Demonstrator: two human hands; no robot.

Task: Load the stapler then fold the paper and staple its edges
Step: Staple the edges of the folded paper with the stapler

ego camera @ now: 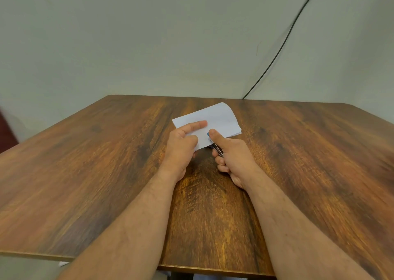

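Note:
A folded white paper [219, 119] is held just above the middle of the wooden table [106, 173]. My left hand [181, 149] pinches its near left edge, index finger lying flat on top. My right hand [232, 158] is closed around a small stapler [214, 144], thumb pressing on its blue top. The stapler's jaw sits over the paper's near edge. Only a bit of blue and a strip of metal show; the hand hides the rest of the stapler.
A black cable [283, 45] runs down the pale wall to the table's back edge. A scrap of white [63, 263] shows below the table's front edge at the left.

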